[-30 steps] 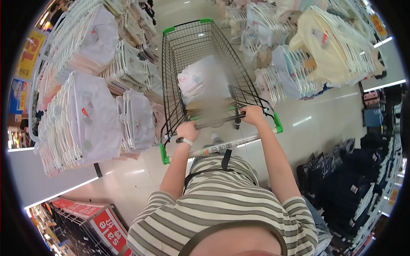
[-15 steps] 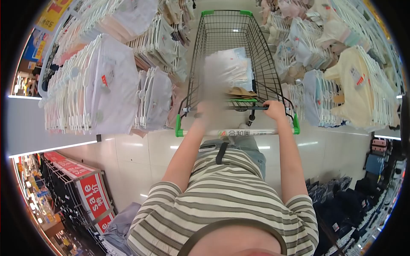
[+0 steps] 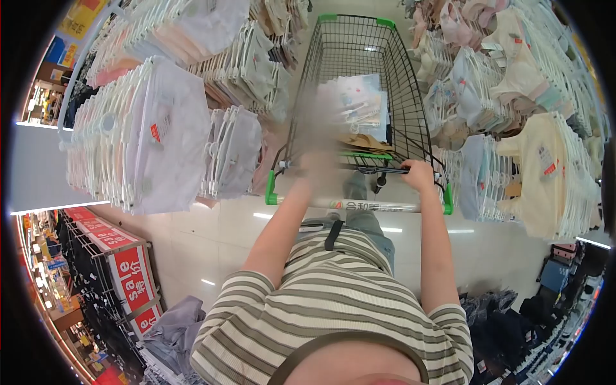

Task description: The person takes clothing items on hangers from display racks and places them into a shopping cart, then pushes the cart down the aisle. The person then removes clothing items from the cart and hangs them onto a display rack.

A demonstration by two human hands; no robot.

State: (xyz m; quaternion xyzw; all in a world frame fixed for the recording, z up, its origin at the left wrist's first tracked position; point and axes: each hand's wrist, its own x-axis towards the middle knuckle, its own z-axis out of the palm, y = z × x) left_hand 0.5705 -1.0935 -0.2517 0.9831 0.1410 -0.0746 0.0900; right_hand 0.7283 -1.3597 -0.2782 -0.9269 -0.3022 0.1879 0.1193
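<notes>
A wire shopping cart (image 3: 416, 96) with green corner pieces stands in front of me. My right hand (image 3: 420, 174) is closed around the end of the black bar (image 3: 378, 170) on its near side. My left hand (image 3: 319, 168) is raised over the left part of the cart's near end. A grey blur covers its fingers and whatever is above them, so I cannot make out its grip. In the basket lie white, printed flat packages (image 3: 362, 106), with a folded brown item (image 3: 364, 143) nearer to me. The cart's pale handle (image 3: 404, 207) runs below both hands.
Dense racks of pale garments on hangers (image 3: 173, 131) line the left side. More hanging underwear (image 3: 536, 170) crowds the right, close to the cart. Behind on the left stands a rack with red sale signs (image 3: 131, 279); dark clothes (image 3: 507, 330) are behind on the right.
The cart and my right hand have shifted slightly right in view. The garments on the right appear nearer and lower. A leg shows farther forward under the handle. The left hand's blur stays.
</notes>
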